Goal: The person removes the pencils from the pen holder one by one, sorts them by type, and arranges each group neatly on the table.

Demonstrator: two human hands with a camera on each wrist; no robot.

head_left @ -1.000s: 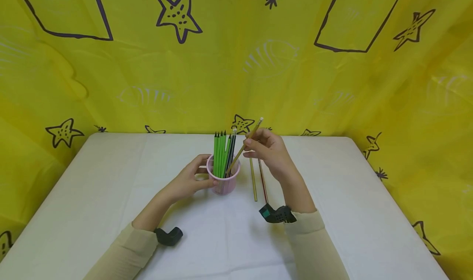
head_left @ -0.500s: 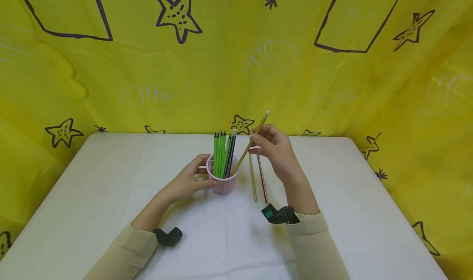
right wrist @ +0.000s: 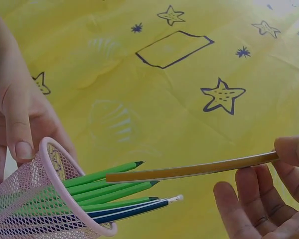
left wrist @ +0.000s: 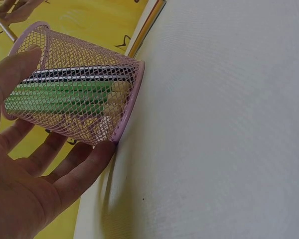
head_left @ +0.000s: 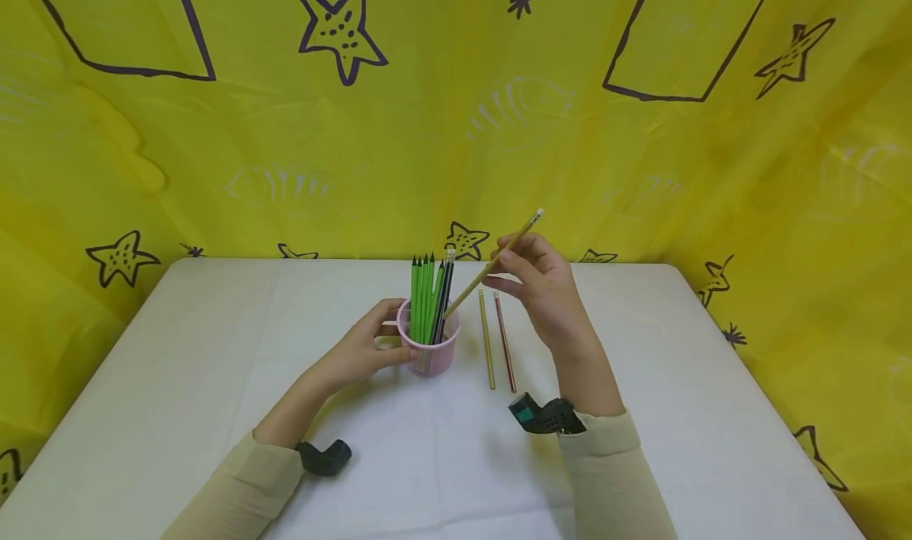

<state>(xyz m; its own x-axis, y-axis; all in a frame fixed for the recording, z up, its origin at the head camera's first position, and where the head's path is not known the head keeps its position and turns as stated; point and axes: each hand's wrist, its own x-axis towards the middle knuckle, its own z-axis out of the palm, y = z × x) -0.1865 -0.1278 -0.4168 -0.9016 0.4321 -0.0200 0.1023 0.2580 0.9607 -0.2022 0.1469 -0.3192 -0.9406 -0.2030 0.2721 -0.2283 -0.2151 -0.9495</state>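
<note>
My left hand (head_left: 366, 346) grips the side of a pink mesh pencil cup (head_left: 435, 362) standing on the table, thumb on the near side. Inside the cup are several green pencils (head_left: 423, 294), dark points up, and dark blue pencils (head_left: 446, 287) with white erasers up. Between thumb and fingers, my right hand (head_left: 545, 283) pinches a gold pencil (head_left: 473, 286) near its eraser end. This pencil slants down to the left. In the right wrist view, its blunt lower end (right wrist: 112, 178) shows beyond the cup's rim, in front of the green pencils.
To the right of the cup, a second gold pencil (head_left: 487, 342) and a red pencil (head_left: 505, 342) lie side by side on the white table (head_left: 399, 461). Behind the table hangs a yellow patterned cloth (head_left: 427, 128).
My right hand has moved right and slightly up. The gold pencil's lower end has risen from inside the cup to its mouth, and the pencil slants more. My left hand has stayed still.
</note>
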